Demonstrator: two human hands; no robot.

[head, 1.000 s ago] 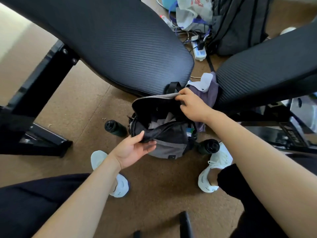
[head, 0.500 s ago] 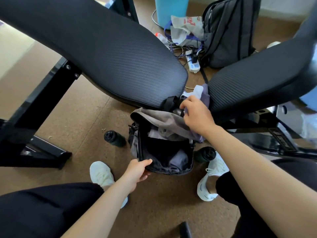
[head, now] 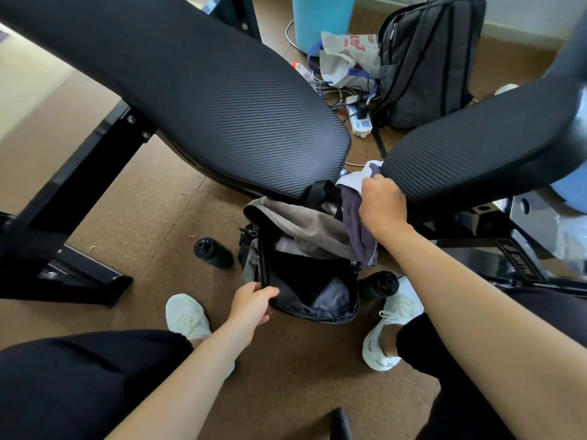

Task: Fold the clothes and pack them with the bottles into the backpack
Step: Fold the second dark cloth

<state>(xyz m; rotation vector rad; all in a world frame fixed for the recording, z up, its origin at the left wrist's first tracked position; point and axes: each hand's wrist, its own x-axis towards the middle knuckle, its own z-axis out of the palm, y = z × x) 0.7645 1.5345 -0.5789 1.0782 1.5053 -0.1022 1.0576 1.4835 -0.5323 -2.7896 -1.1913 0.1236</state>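
Nearest, just in front of the backpack (head: 317, 314), two white sneakers (head: 187, 315) on the brown floor. At the backpack's near rim, gripping the black fabric with the left hand (head: 252, 301), fingers curled over the edge. Standing open on the floor, black, with the mouth pulled wide and pale clothes loose inside. Just left of it, a dark bottle (head: 212, 253); just beside its right side, a second dark bottle (head: 379, 284). At its far side, clenching a purple garment (head: 357, 236) and a white cloth (head: 352, 179) in the right hand (head: 382, 206), next to a grey garment (head: 305, 223) draped over the far rim. Directly behind it, two black padded benches (head: 222, 100). Well beyond it, a grey rucksack (head: 425, 58), a power strip (head: 360, 122) and a blue bin (head: 320, 20).
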